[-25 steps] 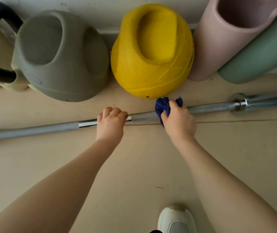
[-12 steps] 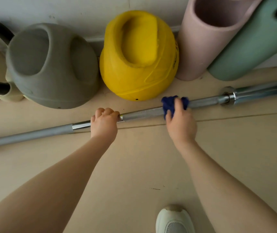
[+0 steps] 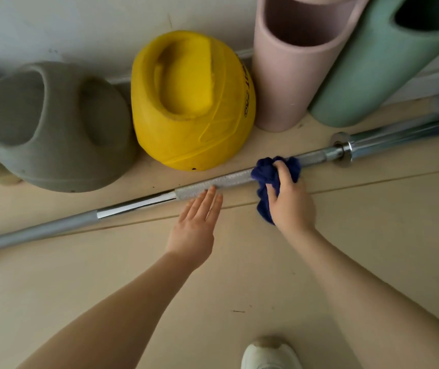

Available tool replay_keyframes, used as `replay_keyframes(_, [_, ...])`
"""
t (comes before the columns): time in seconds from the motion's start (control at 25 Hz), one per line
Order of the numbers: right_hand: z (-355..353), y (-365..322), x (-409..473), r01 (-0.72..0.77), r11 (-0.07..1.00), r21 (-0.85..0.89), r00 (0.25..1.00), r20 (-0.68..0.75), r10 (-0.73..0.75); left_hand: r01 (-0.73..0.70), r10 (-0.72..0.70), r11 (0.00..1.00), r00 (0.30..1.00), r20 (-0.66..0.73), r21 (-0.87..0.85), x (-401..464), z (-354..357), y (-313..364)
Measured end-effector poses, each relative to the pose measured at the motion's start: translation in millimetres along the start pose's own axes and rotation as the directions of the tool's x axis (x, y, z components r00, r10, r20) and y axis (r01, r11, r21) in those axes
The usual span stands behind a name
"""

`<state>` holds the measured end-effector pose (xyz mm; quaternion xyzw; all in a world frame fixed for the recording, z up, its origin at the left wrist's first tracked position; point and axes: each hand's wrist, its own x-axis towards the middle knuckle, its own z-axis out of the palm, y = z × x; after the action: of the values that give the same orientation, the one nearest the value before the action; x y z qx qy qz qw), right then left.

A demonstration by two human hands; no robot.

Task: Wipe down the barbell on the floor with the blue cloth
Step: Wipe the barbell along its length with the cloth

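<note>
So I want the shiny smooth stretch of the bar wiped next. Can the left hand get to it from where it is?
Probably yes. The left hand lies open with fingertips at the barbell, beside the smooth stretch, and nothing lies between. But the blue cloth is in the right hand.

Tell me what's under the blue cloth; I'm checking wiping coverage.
The cloth wraps the barbell shaft, gripped by the right hand. The wrapped stretch is hidden; its tail hangs over the floor.

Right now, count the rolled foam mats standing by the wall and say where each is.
2. The pink mat stands just right of the yellow weight; the green mat leans against the pink one's right side. Both are cut off by the frame's top; more could be out of view.
</note>
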<state>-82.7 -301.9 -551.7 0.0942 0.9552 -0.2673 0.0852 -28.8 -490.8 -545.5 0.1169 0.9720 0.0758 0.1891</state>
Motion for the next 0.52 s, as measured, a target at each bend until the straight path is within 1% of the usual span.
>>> replay_keyframes(0.04, [-3.5, 3.9, 6.5, 0.057, 0.998, -0.022, 0.998, 0.033, -0.056, 0.016, -0.016, 1.0, 1.0, -0.022, 0.013, -0.2, -0.8, -1.4])
replay_keyframes(0.08, [-7.4, 10.4, 16.9, 0.05, 0.998, -0.047, 0.998, 0.039, -0.048, 0.038, -0.037, 0.999, 0.998, -0.056, 0.026, 1.2, -3.6, -4.6])
replay_keyframes(0.12, [-11.5, 17.9, 24.5, -0.032, 0.999, -0.032, 0.999, 0.008, 0.032, 0.074, -0.073, 0.997, 0.995, -0.075, 0.016, 3.0, -8.5, -8.5])
replay_keyframes(0.16, [-12.1, 27.8, 31.5, -0.185, 0.98, 0.07, 0.98, -0.058, 0.189, 0.09, -0.089, 0.996, 0.994, -0.059, 0.013, 6.8, -13.4, -13.2])
replay_keyframes(0.2, [-13.1, 36.6, 35.4, -0.359, 0.908, 0.215, 0.915, -0.112, 0.388, 0.098, -0.097, 0.995, 0.995, -0.026, 0.015, 12.0, -18.1, -17.1])
replay_keyframes(0.24, [-12.3, 41.7, 33.9, -0.493, 0.809, 0.321, 0.824, -0.127, 0.552, 0.098, -0.099, 0.995, 0.995, 0.016, 0.025, 15.8, -21.4, -19.7])
replay_keyframes(0.28, [-7.6, 43.0, 29.5, -0.55, 0.764, 0.339, 0.78, -0.12, 0.615, 0.1, -0.101, 0.995, 0.994, 0.047, 0.031, 18.7, -23.5, -21.0])
replay_keyframes(0.32, [0.1, 41.1, 22.5, -0.526, 0.784, 0.331, 0.802, -0.114, 0.586, 0.099, -0.101, 0.994, 0.993, 0.064, 0.035, 20.7, -24.8, -21.0])
replay_keyframes(0.36, [5.6, 34.1, 14.3, -0.446, 0.822, 0.354, 0.858, -0.091, 0.505, 0.1, -0.101, 0.994, 0.993, 0.058, 0.033, 21.1, -24.3, -20.8])
replay_keyframes(0.4, [12.9, 28.1, 13.1, -0.374, 0.84, 0.393, 0.897, -0.077, 0.435, 0.098, -0.099, 0.995, 0.994, 0.043, 0.029, 20.7, -23.9, -20.4])
replay_keyframes(0.44, [15.0, 22.2, 19.3, -0.378, 0.797, 0.472, 0.886, -0.067, 0.46, 0.099, -0.1, 0.995, 0.994, 0.033, 0.023, 19.1, -24.5, -19.5])
replay_keyframes(0.48, [14.4, 21.0, 32.3, -0.441, 0.678, 0.589, 0.809, -0.066, 0.584, 0.1, -0.101, 0.995, 0.994, 0.03, 0.018, 17.8, -24.8, -18.2])
replay_keyframes(0.52, [8.3, 21.5, 47.9, -0.501, 0.467, 0.729, 0.691, 0.012, 0.722, 0.105, -0.106, 0.994, 0.994, 0.03, 0.018, 17.6, -24.7, -16.8])
